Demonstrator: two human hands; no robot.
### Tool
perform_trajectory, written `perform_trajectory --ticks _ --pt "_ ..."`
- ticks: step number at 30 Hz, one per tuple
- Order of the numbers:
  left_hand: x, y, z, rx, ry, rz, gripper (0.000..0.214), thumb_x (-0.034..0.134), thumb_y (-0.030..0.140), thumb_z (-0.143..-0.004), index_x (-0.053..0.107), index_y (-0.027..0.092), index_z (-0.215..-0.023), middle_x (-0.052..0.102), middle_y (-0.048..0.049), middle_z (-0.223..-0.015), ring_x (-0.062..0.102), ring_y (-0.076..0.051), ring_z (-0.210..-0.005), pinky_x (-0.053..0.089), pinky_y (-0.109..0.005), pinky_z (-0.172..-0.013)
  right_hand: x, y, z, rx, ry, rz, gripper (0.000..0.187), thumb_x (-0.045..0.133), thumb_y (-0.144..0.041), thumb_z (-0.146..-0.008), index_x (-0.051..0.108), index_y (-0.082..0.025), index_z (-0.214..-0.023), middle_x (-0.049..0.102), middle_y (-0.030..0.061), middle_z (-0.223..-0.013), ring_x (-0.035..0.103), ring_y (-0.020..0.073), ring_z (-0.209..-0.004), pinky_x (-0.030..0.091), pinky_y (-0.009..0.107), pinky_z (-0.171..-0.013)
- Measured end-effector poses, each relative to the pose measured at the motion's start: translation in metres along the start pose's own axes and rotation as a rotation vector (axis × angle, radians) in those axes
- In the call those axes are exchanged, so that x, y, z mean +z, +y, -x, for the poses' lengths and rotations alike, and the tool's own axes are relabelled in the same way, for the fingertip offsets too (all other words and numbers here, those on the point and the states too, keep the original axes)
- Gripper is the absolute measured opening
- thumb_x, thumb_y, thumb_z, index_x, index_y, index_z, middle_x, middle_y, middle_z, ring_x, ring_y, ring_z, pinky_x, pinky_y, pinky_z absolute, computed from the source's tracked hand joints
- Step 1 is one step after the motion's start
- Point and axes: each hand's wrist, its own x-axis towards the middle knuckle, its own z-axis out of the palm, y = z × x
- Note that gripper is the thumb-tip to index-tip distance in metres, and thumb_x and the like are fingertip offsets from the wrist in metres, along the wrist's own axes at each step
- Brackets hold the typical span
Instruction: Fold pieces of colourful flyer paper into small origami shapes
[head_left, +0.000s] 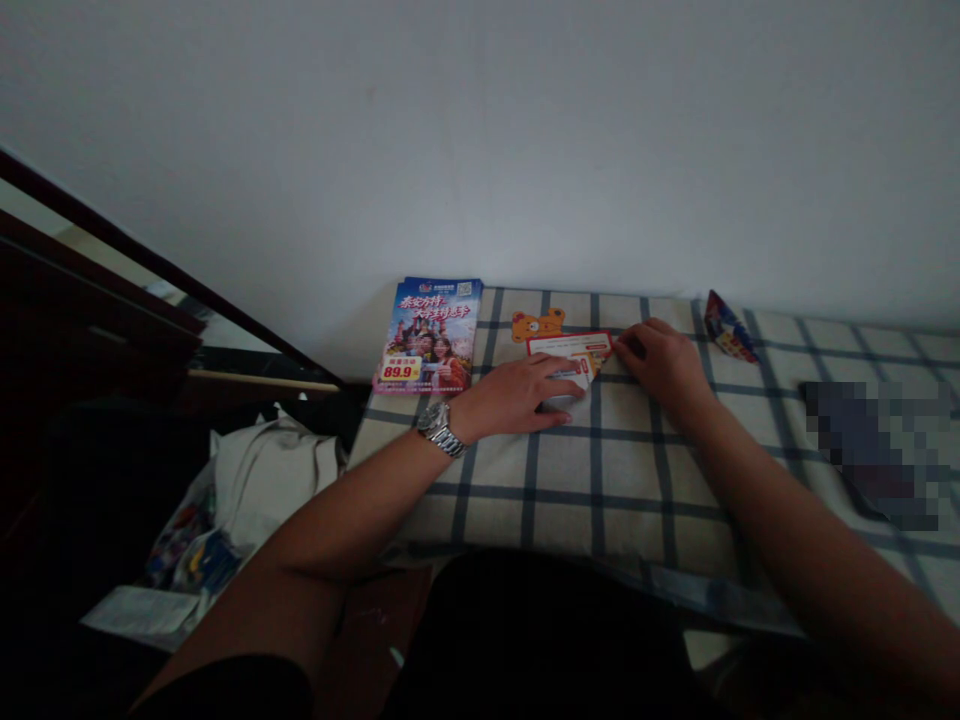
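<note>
On the checked tablecloth (pixel 559 490) lies a partly folded paper flyer (pixel 570 343), white with a red border and some orange print. My left hand (pixel 517 393), a metal watch (pixel 441 428) on its wrist, rests on the flyer with fingers spread flat and covers much of it. At the flyer's right corner, my right hand (pixel 664 365) pinches the red edge between thumb and fingertips. A brown cartoon bear figure (pixel 537 325) shows just behind the flyer.
A stack of printed flyers (pixel 429 335) lies left of my left hand. To the right stands a small folded paper piece (pixel 729 328). A blurred-out dark object (pixel 870 450) lies at far right. White bags (pixel 274 470) sit below left. A wall (pixel 525 150) rises behind.
</note>
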Motion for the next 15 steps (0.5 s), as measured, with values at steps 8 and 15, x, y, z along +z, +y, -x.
perform_trajectory --ticks 8,15 --pt "-0.001 0.001 -0.001 -0.003 -0.002 0.014 0.035 0.066 0.043 -0.106 0.069 0.029 -0.138 0.053 -0.0098 -0.161 0.053 -0.031 -0.145 0.051 -0.052 -0.12 0.001 -0.009 0.011 -0.068 -0.005 -0.101 0.014 0.067 -0.031 -0.098 0.075 -0.021 -0.095 0.07 0.0102 -0.101 0.066 0.0256 -0.087 0.053 0.038 -0.079" --pt "0.0 -0.001 0.0 0.007 0.004 0.012 0.036 0.066 0.044 -0.106 0.069 0.028 -0.139 0.053 -0.0096 -0.161 0.053 -0.031 -0.146 0.049 -0.052 -0.122 0.009 -0.002 0.005 -0.023 0.047 -0.061 0.011 0.068 -0.028 -0.096 0.075 -0.02 -0.091 0.068 0.0093 -0.097 0.066 0.0254 -0.084 0.053 0.038 -0.077"
